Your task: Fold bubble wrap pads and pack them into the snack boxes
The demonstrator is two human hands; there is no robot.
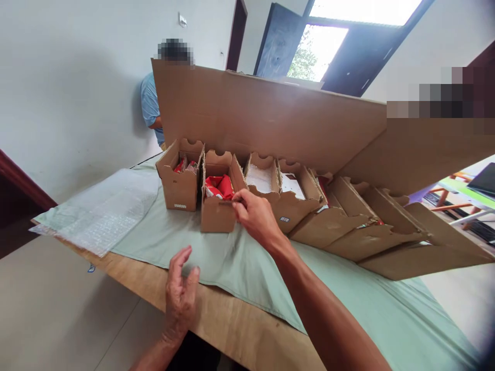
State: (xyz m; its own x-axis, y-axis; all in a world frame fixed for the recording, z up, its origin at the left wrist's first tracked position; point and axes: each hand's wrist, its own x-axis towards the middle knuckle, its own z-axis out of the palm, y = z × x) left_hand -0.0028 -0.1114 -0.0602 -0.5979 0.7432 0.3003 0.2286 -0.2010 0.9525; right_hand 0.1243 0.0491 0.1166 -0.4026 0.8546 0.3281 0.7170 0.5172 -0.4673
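Note:
My right hand (255,214) is closed on the front right edge of a cardboard box (217,220), its thumb and fingers pinching the rim. Red packets (219,186) with white markings lie inside that box. To its left stands another cardboard box (180,193) with smaller red packets (184,165) in it. My left hand (181,286) hovers above the table's front edge, empty, with thumb and fingers apart.
More open cardboard boxes (332,226) run to the right, some holding white items. Behind them stands a tall cardboard panel (263,113). Bubble wrap (116,206) lies on the green cloth (263,278) at left. A person in a blue shirt (150,100) is behind the panel.

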